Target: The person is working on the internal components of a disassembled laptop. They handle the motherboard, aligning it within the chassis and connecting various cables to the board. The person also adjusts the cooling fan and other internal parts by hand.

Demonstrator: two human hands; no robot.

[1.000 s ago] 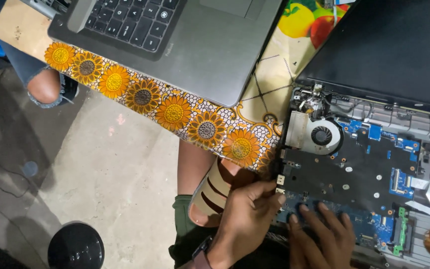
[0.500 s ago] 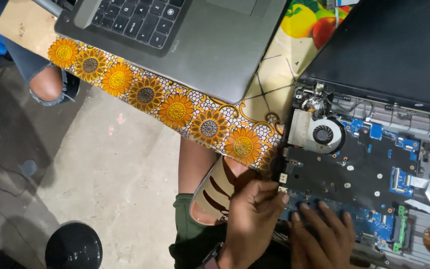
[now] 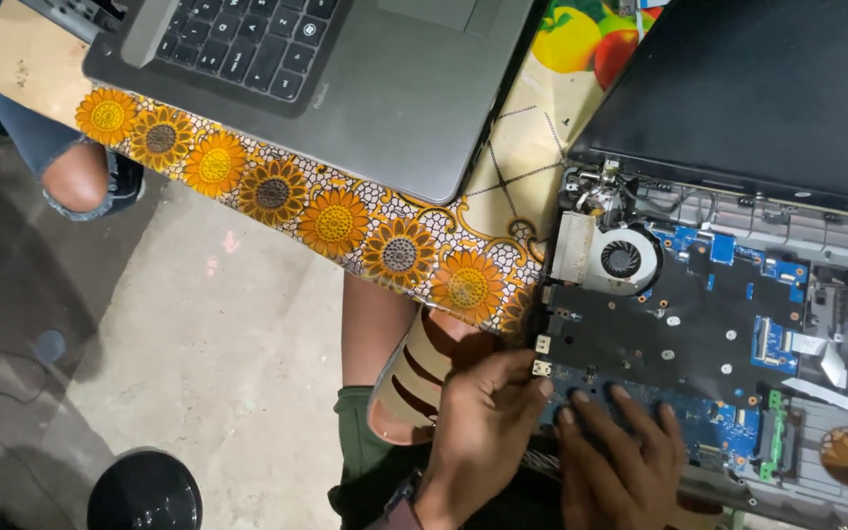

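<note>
On sunflower tablecloth (image 3: 336, 221), opened laptop (image 3: 699, 334), grey laptop (image 3: 345, 79), concrete floor (image 3: 198, 344)

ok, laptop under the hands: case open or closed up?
Open. The dismantled laptop has its board exposed: cooling fan and blue circuit boards show uncovered. The left hand and right hand rest on its near edge.

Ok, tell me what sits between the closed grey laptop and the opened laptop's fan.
In the head view, only the sunflower-and-fruit tablecloth separates the grey laptop from the fan; nothing rests on that strip.
</note>
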